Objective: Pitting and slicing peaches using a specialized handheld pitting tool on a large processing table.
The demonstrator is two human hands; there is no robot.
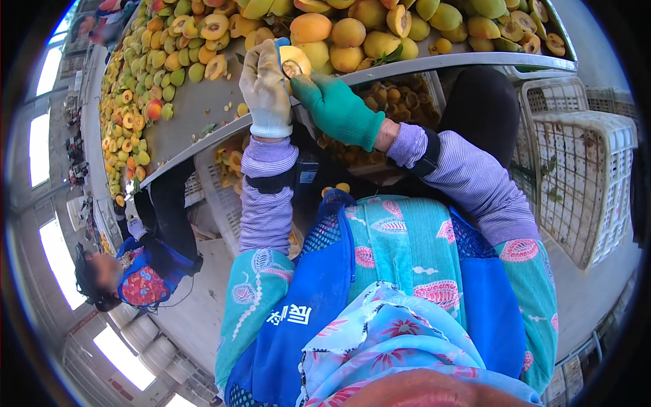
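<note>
A yellow peach half (pixel 296 61) is held over the near edge of the fruit-covered table, its cut face and brown pit hollow showing. My left hand (pixel 264 91), in a stained whitish glove, is closed against the fruit's left side. A small patch of blue (pixel 281 43) shows at its fingertips; whether it is a tool or a wrapping I cannot tell. My right hand (pixel 339 108), in a green glove, grips the fruit's lower edge, its thumb beside the hollow. The fingers underneath are hidden, and any blade there cannot be made out.
Whole and halved peaches (pixel 349 44) are heaped on the metal-edged table (pixel 210 136). Below it, a crate holds peach halves (pixel 393 98). White plastic crates (pixel 576 176) stand at my right. At the left, another person (pixel 146 271) works by the table.
</note>
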